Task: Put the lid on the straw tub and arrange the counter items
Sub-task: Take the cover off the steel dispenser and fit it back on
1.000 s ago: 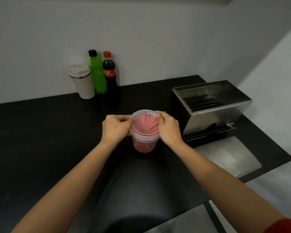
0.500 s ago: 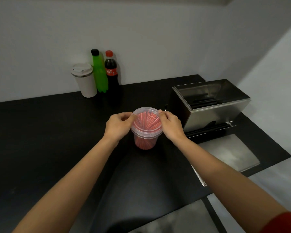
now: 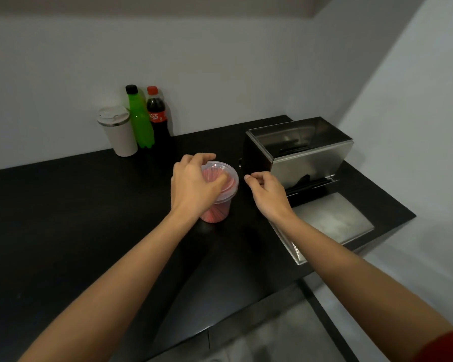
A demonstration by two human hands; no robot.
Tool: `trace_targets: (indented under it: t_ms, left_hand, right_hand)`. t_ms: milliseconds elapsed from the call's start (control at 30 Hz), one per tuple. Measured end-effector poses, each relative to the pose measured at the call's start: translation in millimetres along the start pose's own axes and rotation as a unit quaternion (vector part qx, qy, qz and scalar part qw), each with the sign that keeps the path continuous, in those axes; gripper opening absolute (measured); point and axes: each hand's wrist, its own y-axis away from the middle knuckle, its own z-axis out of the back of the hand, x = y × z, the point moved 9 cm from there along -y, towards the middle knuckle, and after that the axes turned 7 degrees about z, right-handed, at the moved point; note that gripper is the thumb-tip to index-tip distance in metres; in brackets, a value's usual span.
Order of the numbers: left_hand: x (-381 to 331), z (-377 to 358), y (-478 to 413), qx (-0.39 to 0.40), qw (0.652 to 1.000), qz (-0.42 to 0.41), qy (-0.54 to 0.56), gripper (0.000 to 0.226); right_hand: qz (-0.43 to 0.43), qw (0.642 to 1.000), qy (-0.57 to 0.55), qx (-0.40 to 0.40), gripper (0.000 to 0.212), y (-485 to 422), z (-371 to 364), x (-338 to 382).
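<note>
A clear plastic straw tub (image 3: 217,210) full of red straws stands mid-counter with its clear lid (image 3: 229,176) on top. My left hand (image 3: 194,186) lies over the lid, fingers curled round its far rim and thumb across the top. My right hand (image 3: 267,192) hovers just right of the tub, off it, fingers loosely curled and holding nothing. The left hand hides the tub's left side.
A steel straw dispenser (image 3: 304,155) with its steel tray (image 3: 332,226) stands right of the tub. At the back wall stand a white tumbler (image 3: 118,131), a green bottle (image 3: 140,118) and a cola bottle (image 3: 157,118). The black counter (image 3: 63,218) ends near my body.
Both hands were pinching the lid's rim; now the right hand has let go and drawn off to the right, and the left hand has shifted over the top of the lid.
</note>
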Motion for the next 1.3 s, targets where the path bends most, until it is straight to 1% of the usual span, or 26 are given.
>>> trace_targets:
  t_ms: [100,233,333,500,700,867,967,1200,1300]
  left_hand:
    - [-16,-12,16,0.015,1.000,-0.017,0.020,0.048]
    - [-40,-28,37,0.032,0.997,-0.046,0.052,0.044]
    - [-52,-45,51,0.054,0.996,-0.051,0.053,0.046]
    - [-63,-79,72,0.087,0.994,-0.044,0.047,0.048]
    - [-64,-119,87,0.114,0.993,-0.023,0.034,0.052]
    - [-53,-153,85,0.158,0.987,0.000,-0.002,0.059]
    - [-43,-168,79,0.175,0.984,0.020,-0.028,0.061]
    - [-29,-196,73,0.221,0.973,0.052,-0.049,0.065]
    - [-24,-198,76,0.222,0.971,0.063,-0.055,0.068]
  right_hand:
    - [-0.001,1.000,-0.001,-0.015,0.044,14,22,-4]
    - [-0.014,1.000,0.009,-0.016,0.042,28,50,-22]
    - [-0.027,0.999,0.011,-0.019,0.040,36,72,-38]
    - [-0.041,0.998,0.034,-0.019,0.042,46,105,-63]
    - [-0.057,0.997,0.044,-0.017,0.049,48,130,-91]
    - [-0.078,0.995,0.062,-0.014,0.055,37,148,-116]
    - [-0.096,0.993,0.071,-0.005,0.058,27,154,-131]
    - [-0.133,0.985,0.106,0.027,0.064,9,162,-164]
    - [-0.166,0.976,0.137,0.038,0.067,5,169,-182]
